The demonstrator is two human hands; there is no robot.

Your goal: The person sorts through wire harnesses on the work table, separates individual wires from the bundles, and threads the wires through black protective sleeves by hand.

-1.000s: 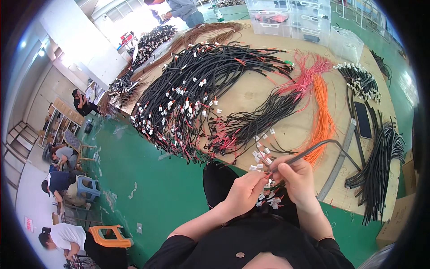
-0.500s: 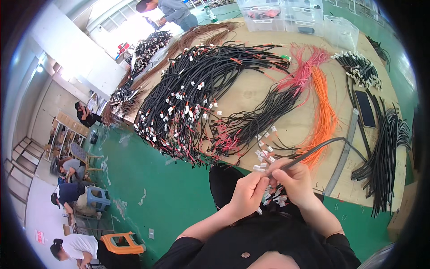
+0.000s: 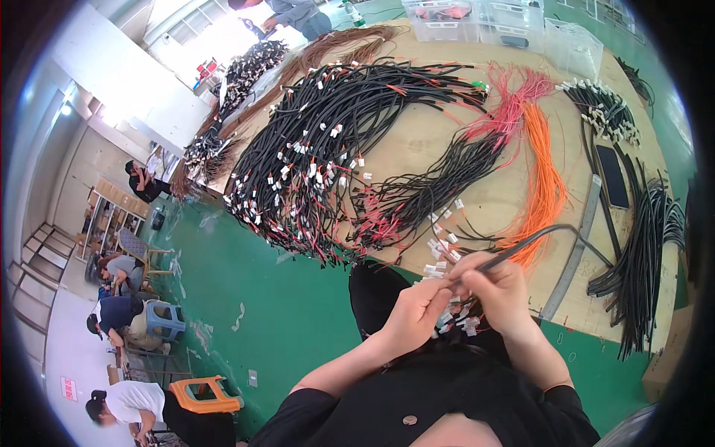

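You are mid-assembly at the worktop's near edge: your left hand and right hand meet, fingers pinching the end of a black cable among small white connectors. The next move likely calls for a fine, steady push at that tip. The cable's long axis runs up and right from your fingers, then bends down toward the right edge.

Black cable — orange wires
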